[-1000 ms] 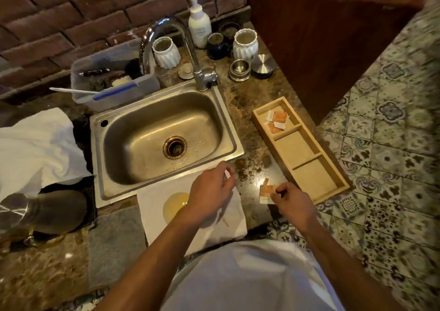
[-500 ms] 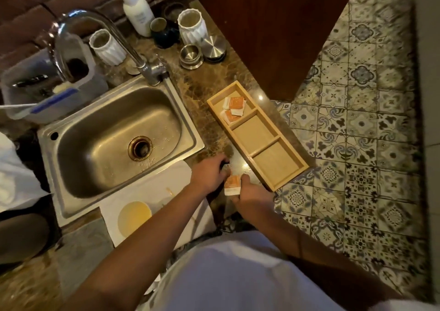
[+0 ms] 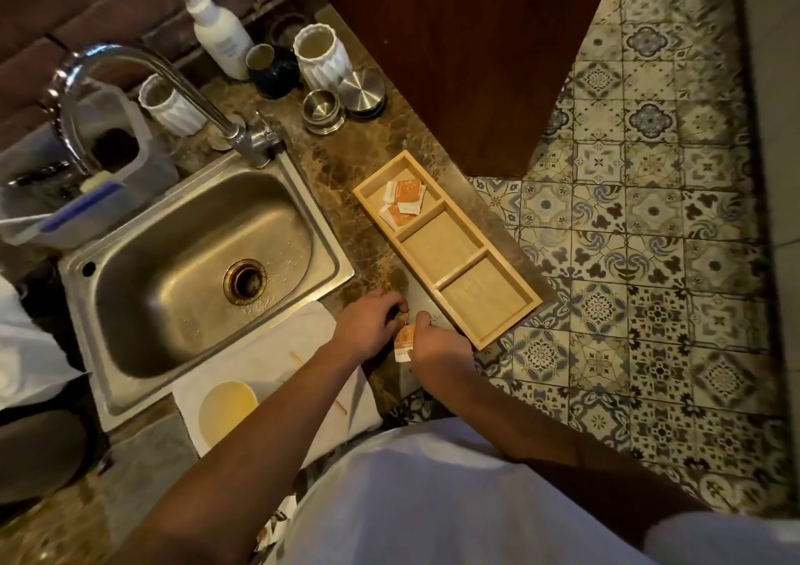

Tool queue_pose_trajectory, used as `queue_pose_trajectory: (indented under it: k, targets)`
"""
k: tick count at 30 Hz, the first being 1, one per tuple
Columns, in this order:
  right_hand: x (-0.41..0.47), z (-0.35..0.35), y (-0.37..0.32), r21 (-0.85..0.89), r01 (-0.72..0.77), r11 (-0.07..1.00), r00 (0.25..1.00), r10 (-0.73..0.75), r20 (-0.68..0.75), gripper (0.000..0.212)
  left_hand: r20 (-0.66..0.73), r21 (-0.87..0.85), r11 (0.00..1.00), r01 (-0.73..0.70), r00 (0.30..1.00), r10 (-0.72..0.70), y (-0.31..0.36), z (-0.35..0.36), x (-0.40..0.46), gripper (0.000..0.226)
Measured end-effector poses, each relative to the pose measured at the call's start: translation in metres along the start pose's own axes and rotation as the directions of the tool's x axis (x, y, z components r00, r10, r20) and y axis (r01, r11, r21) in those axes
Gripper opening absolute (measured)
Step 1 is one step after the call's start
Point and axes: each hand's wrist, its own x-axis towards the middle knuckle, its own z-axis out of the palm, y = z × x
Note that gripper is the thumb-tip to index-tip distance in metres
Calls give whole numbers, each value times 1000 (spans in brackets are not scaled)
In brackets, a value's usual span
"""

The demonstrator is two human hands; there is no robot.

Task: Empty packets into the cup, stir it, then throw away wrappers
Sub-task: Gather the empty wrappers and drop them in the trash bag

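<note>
An orange and white packet point(image 3: 404, 342) is pinched between both my hands over the marble counter, just left of the wooden tray's near end. My right hand point(image 3: 437, 339) grips its right side and my left hand point(image 3: 372, 326) holds a torn orange corner at its top. The cup point(image 3: 227, 408), filled with yellowish liquid, stands on a white cloth point(image 3: 277, 356) to the lower left of my hands. A thin wooden stir stick point(image 3: 298, 357) lies on that cloth, partly hidden under my left forearm. Several more packets point(image 3: 404, 201) lie in the far compartment of the wooden tray point(image 3: 450, 201).
A steel sink point(image 3: 195, 270) with a curved tap point(image 3: 242, 136) fills the left side. White ribbed cups point(image 3: 320, 58), a soap pump bottle point(image 3: 216, 27), a dark cup and metal tins stand at the back. A plastic tub point(image 3: 86, 205) sits far left. The counter edge drops to patterned floor tiles point(image 3: 649, 261) on the right.
My left hand came off the cloth and across to the packet in my right hand, and both now grip it. The view swung right and down.
</note>
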Motion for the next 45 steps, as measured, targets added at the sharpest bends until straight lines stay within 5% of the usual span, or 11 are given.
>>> queue_pose_trajectory:
  k: [10, 14, 25, 38, 45]
  targets:
    - [6, -1, 5, -2, 18, 1000, 994, -18, 104, 42, 8, 5, 1000, -7, 1000, 7, 2, -2, 0, 12]
    - [6, -4, 7, 23, 46, 999, 992, -48, 116, 24, -23, -127, 990, 64, 997, -68, -2, -3, -3, 9]
    - [1, -51, 14, 278, 156, 948, 988, -145, -61, 25, -218, -435, 889, 142, 942, -257, -14, -39, -42, 12]
    - [-16, -110, -57, 540, 388, 747, 905, -419, -70, 19, -458, -780, 625, 27, 656, -600, -33, -67, -170, 7]
    - [-59, -87, -137, 666, 424, 613, 852, -519, -65, 20, -399, -907, 417, -59, 436, -807, -61, -34, -261, 18]
